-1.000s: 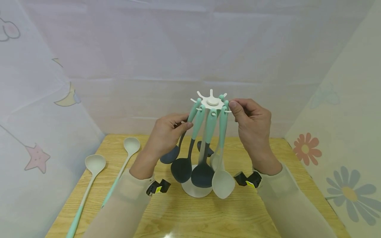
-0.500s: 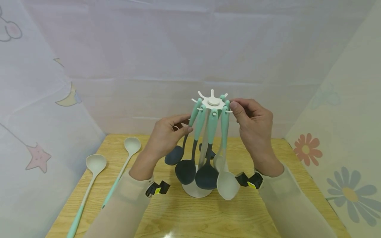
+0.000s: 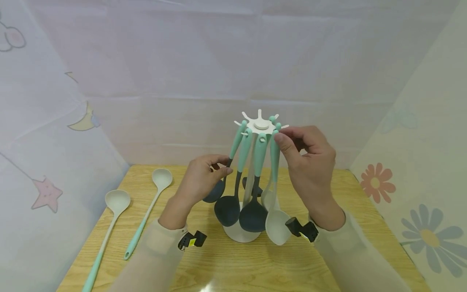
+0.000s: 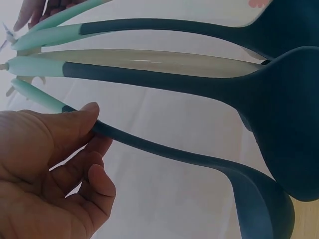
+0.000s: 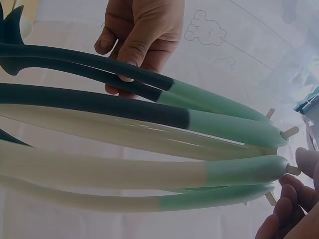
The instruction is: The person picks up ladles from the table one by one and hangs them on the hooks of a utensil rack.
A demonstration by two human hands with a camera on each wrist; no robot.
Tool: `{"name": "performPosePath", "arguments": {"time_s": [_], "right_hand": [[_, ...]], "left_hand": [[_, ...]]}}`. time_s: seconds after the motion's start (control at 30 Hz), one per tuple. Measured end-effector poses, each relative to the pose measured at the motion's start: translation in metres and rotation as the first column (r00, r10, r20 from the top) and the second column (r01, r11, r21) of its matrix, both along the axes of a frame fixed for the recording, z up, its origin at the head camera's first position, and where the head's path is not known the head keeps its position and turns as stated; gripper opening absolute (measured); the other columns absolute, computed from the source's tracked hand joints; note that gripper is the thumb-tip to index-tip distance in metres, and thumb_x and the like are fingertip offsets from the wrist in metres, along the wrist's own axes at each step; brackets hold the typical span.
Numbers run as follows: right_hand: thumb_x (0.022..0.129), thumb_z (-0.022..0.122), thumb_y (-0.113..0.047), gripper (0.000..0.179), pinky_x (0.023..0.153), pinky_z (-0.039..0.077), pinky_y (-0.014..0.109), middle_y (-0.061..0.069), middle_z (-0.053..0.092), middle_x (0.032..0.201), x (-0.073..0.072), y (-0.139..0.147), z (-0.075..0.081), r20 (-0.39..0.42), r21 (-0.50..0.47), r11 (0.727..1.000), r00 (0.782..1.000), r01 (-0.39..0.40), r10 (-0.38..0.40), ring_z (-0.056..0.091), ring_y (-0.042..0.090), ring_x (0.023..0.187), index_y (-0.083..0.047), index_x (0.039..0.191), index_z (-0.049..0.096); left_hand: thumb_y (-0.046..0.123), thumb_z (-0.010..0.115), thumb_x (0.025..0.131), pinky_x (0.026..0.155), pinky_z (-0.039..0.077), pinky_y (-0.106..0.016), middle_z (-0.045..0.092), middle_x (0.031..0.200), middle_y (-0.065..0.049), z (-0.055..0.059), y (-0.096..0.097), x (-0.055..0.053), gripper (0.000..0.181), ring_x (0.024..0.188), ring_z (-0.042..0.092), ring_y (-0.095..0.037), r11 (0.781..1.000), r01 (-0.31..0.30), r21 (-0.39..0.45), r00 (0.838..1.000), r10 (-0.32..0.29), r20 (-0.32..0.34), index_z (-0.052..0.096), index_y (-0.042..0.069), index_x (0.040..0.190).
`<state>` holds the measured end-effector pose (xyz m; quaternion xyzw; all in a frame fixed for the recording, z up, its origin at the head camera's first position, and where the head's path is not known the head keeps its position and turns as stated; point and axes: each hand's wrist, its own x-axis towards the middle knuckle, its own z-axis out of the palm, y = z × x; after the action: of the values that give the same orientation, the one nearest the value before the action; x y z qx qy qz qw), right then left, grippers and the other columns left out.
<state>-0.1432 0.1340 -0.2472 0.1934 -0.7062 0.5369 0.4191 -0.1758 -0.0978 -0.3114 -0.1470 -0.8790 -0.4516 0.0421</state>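
A white utensil rack (image 3: pixel 260 125) stands on the table, with several green-handled utensils hanging from its prongs. My left hand (image 3: pixel 197 178) pinches the leftmost dark blue ladle (image 4: pixel 164 152) by its neck, just below the green handle; the thumb lies across the neck. At the rack's front right, my right hand (image 3: pixel 310 156) has thumb and forefinger at the top end of the white spoon (image 3: pixel 279 229), around its handle tip and prong (image 5: pixel 293 170). Two more dark ladles, a left one (image 3: pixel 227 211) and a middle one (image 3: pixel 253 217), hang between my hands.
Two long white ladles lie on the wooden table (image 3: pixel 292 267) at the left, the nearer ladle (image 3: pixel 117 200) and the farther ladle (image 3: pixel 162 179). Behind the rack hangs a pale cloth backdrop (image 3: pixel 182 81). Several bare prongs point toward the back.
My left hand has slid down from the ladle's green handle to its dark neck. My right hand has shifted left onto the white spoon's handle top. The hanging utensils swung slightly right earlier.
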Motion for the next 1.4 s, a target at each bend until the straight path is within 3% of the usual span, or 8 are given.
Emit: {"name": "performPosePath", "arguments": {"time_s": [0.4,0.63,0.8,0.93,1.07,1.17,1.3,1.4], "right_hand": [[0.092,0.080,0.001,0.006,0.070,0.047,0.018,-0.012,0.068,0.086,-0.004,-0.001,-0.001,-0.038,0.016,1.000,0.999,0.017,-0.016,0.057,0.006,0.072,0.007,0.092,0.078],[0.094,0.076,0.002,0.008,0.072,0.049,0.017,-0.024,0.066,0.089,-0.012,0.006,0.000,-0.012,0.041,0.999,1.000,0.005,-0.005,0.058,0.002,0.075,0.010,0.094,0.077],[0.099,0.072,-0.003,0.013,0.072,0.048,0.019,-0.023,0.066,0.085,-0.021,0.012,0.002,0.116,0.040,0.999,0.993,-0.023,0.018,0.055,0.006,0.075,0.009,0.101,0.077],[0.104,0.069,-0.013,0.021,0.070,0.044,0.025,-0.013,0.065,0.081,-0.027,0.015,0.005,0.267,-0.018,0.998,0.961,-0.066,0.068,0.053,0.015,0.073,0.005,0.107,0.078],[0.104,0.069,-0.016,0.025,0.071,0.045,0.027,-0.012,0.068,0.085,-0.031,0.016,0.005,0.319,-0.058,0.994,0.942,-0.091,0.105,0.053,0.018,0.075,0.006,0.110,0.077],[0.103,0.071,-0.016,0.024,0.073,0.048,0.025,-0.017,0.071,0.090,-0.030,0.015,0.005,0.279,-0.060,0.997,0.958,-0.054,0.069,0.057,0.013,0.077,0.005,0.111,0.077],[0.101,0.074,-0.013,0.020,0.073,0.048,0.022,-0.018,0.071,0.092,-0.021,0.011,0.003,0.136,-0.065,0.997,0.991,0.031,-0.022,0.060,0.009,0.078,0.005,0.107,0.077],[0.099,0.075,-0.007,0.013,0.071,0.047,0.021,-0.014,0.071,0.093,-0.013,0.006,0.000,0.045,-0.040,0.999,0.998,0.034,-0.032,0.059,0.008,0.076,0.005,0.102,0.078]], "left_hand": [[0.023,0.077,0.099,0.074,0.054,-0.035,0.078,0.113,0.003,-0.005,0.004,0.004,0.019,0.092,0.065,-0.020,0.999,-0.034,-0.022,0.999,0.033,-0.015,0.081,0.019,0.117],[0.023,0.081,0.095,0.074,0.053,-0.035,0.077,0.106,0.003,-0.006,0.007,0.010,0.016,0.093,0.062,-0.019,0.999,-0.037,-0.040,0.998,0.035,-0.057,0.083,0.019,0.110],[0.023,0.082,0.094,0.074,0.054,-0.035,0.078,0.107,0.002,-0.010,0.010,0.012,0.017,0.092,0.063,-0.019,0.999,-0.040,-0.034,0.996,0.037,-0.083,0.083,0.017,0.111],[0.021,0.083,0.093,0.074,0.053,-0.034,0.078,0.106,0.002,-0.013,0.012,0.014,0.018,0.090,0.062,-0.018,0.999,-0.031,-0.024,0.995,0.028,-0.100,0.084,0.017,0.110],[0.020,0.084,0.092,0.073,0.053,-0.033,0.078,0.104,0.002,-0.016,0.015,0.015,0.018,0.090,0.063,-0.017,1.000,-0.021,0.000,0.994,0.021,-0.107,0.084,0.016,0.110],[0.020,0.084,0.092,0.071,0.053,-0.032,0.079,0.102,0.003,-0.016,0.017,0.017,0.017,0.089,0.063,-0.017,1.000,-0.018,0.014,0.994,0.020,-0.110,0.084,0.016,0.109],[0.020,0.084,0.092,0.069,0.053,-0.032,0.079,0.101,0.003,-0.018,0.019,0.021,0.016,0.089,0.063,-0.017,1.000,-0.013,0.021,0.994,0.015,-0.105,0.085,0.016,0.107],[0.020,0.084,0.092,0.070,0.053,-0.033,0.079,0.101,0.004,-0.020,0.020,0.023,0.015,0.089,0.063,-0.017,1.000,-0.015,0.024,0.995,0.017,-0.100,0.085,0.017,0.106]]}}
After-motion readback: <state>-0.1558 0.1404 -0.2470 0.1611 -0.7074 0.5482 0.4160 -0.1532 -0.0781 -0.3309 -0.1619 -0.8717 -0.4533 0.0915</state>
